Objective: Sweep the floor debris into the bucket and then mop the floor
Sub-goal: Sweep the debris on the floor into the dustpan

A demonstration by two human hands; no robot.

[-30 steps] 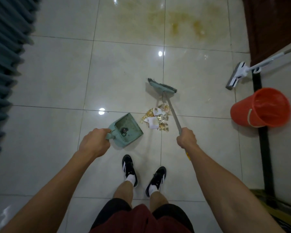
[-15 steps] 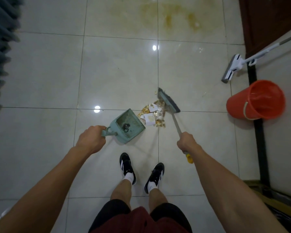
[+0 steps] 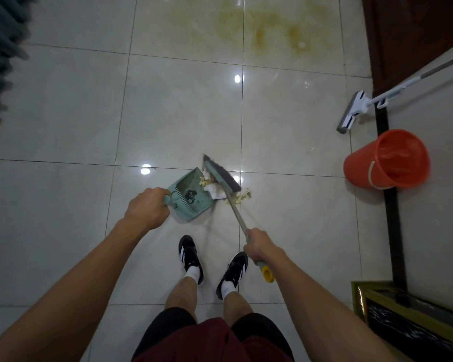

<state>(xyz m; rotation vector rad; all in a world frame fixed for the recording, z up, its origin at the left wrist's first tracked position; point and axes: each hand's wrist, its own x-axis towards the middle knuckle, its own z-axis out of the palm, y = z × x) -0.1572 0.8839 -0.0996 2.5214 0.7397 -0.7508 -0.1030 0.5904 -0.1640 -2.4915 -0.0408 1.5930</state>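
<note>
Mid-floor (image 3: 183,121), left hand (image 3: 145,209) clenched round dustpan (image 3: 191,195) handle — right hand (image 3: 262,246) gripping broom (image 3: 221,177) shaft. Debris (image 3: 215,188) pressed between bristles and pan mouth — bucket (image 3: 387,159) well apart, near wall.

The floor (image 3: 183,121) was glossy tile, stained yellow-brown in places. The dustpan (image 3: 191,197) and orange bucket (image 3: 387,160) looked like smooth plastic. The debris (image 3: 215,190) included white paper scraps.

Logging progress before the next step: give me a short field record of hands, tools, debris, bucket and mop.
left hand: grips dustpan handle, pan on floor
right hand: grips broom handle
debris: at pan mouth against the bristles; some crumbs on tile behind broom
bucket: orange, by wall, tilted
mop: unheld, head on floor
stain: yellowish, on far tiles
</note>
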